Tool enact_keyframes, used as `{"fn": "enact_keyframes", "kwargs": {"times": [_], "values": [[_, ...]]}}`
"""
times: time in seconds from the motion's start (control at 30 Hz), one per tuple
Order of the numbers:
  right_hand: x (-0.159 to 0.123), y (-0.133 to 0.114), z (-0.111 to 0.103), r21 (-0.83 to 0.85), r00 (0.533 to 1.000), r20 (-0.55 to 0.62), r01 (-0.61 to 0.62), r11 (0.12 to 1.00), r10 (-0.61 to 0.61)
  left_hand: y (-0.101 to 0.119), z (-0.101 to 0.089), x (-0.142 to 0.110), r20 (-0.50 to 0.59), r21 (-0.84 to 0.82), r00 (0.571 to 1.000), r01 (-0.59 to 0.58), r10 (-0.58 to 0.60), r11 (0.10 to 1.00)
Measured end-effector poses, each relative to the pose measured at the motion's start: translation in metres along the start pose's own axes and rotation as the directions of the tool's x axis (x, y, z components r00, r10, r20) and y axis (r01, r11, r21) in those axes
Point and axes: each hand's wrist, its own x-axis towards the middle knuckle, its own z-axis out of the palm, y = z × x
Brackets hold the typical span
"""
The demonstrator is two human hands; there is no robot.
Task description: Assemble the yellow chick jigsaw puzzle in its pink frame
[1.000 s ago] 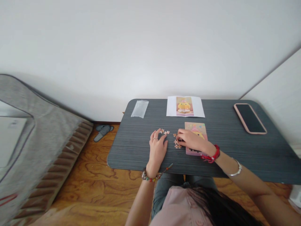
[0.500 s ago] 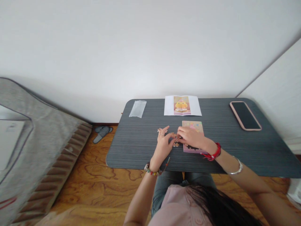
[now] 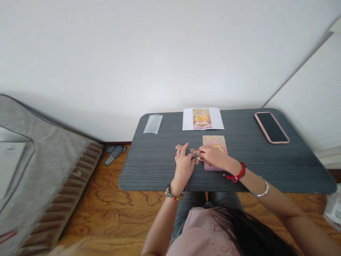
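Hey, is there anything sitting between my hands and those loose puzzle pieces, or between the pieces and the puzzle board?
Nothing visible is in the way. Your left hand and right hand already meet at the loose puzzle pieces, which lie right against the left edge of the puzzle board. Whether either hand grips a piece is too small to tell.

Room: plain white wall (image 3: 160, 53), wood-grain floor (image 3: 106, 213).
Dark striped table (image 3: 293, 167); grey, possibly fabric-covered, furniture (image 3: 39, 160) left.

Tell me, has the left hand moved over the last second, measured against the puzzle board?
Yes. The left hand has slid right along the table, closing on the puzzle board; its fingertips now meet the right hand over the loose pieces.
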Motion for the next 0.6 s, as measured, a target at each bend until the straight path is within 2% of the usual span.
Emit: {"fn": "enact_keyframes", "kwargs": {"times": [0.1, 0.2, 0.27, 0.33, 0.43, 0.5, 0.6], "values": [[0.003, 0.003, 0.001, 0.033, 1.000, -0.022, -0.007, 0.999, 0.007, -0.003, 0.001, 0.000, -0.042, -0.047, 0.999, 0.023, -0.025, 0.999], [0.001, 0.009, 0.003, 0.319, 0.977, -0.148, -0.101, 0.942, 0.155, -0.004, -0.003, 0.001, -0.085, -0.155, 0.996, -0.008, -0.005, 0.988], [-0.003, 0.011, 0.003, 0.563, 0.934, -0.178, -0.161, 0.811, 0.309, -0.001, -0.008, 0.002, -0.082, -0.256, 0.996, -0.051, 0.031, 0.965], [-0.007, 0.008, 0.002, 0.764, 0.888, -0.122, -0.201, 0.614, 0.442, 0.006, -0.012, 0.003, -0.071, -0.352, 0.996, -0.069, 0.047, 0.933], [-0.015, -0.001, 0.000, 0.923, 0.835, -0.014, -0.201, 0.329, 0.551, 0.018, -0.015, 0.003, -0.053, -0.462, 0.998, -0.050, 0.029, 0.886], [-0.020, -0.008, -0.001, 0.956, 0.809, 0.014, -0.183, 0.228, 0.588, 0.025, -0.014, 0.001, -0.043, -0.506, 0.999, -0.035, 0.015, 0.862], [-0.030, -0.014, -0.003, 0.962, 0.792, 0.041, -0.196, 0.191, 0.609, 0.029, -0.013, 0.000, -0.024, -0.534, 1.000, -0.024, 0.014, 0.845]]}}
